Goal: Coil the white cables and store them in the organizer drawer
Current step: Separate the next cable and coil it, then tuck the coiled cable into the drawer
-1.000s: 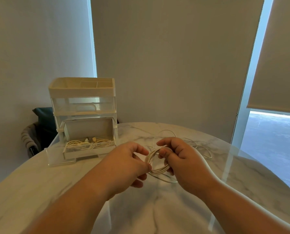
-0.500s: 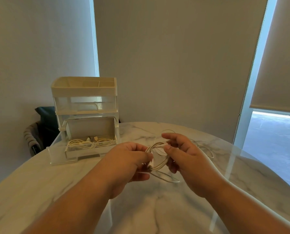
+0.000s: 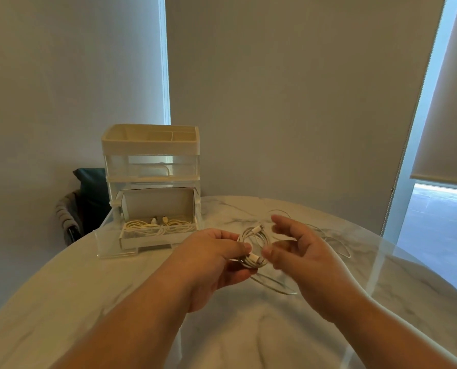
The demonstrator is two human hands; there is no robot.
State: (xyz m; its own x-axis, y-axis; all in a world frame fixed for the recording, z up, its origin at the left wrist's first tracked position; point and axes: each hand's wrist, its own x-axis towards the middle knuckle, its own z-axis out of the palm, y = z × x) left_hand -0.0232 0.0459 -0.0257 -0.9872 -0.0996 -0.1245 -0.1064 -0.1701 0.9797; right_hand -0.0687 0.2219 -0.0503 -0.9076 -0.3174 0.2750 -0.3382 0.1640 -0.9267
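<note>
**A:** The coiled cable (image 3: pixel 252 245) is pinched in the left hand (image 3: pixel 211 259), just right of the open drawer (image 3: pixel 153 239). The right hand (image 3: pixel 302 257) is held loose beside it, nothing grasped.

**B:** With one pinch only, the loops could be sprung apart, or a plug end caught on the drawer front.

**A:** Inside that drawer, stored cables (image 3: pixel 155 226) are seen coiled. A loose cable (image 3: pixel 336 243) is seen on the bench (image 3: pixel 62 302), farther right of it.

Far left of your left grip (image 3: pixel 212 265), a dark-cushioned chair (image 3: pixel 87 201) stands behind the marble tabletop (image 3: pixel 62 302); roller blind (image 3: pixel 447 115) far right.
</note>
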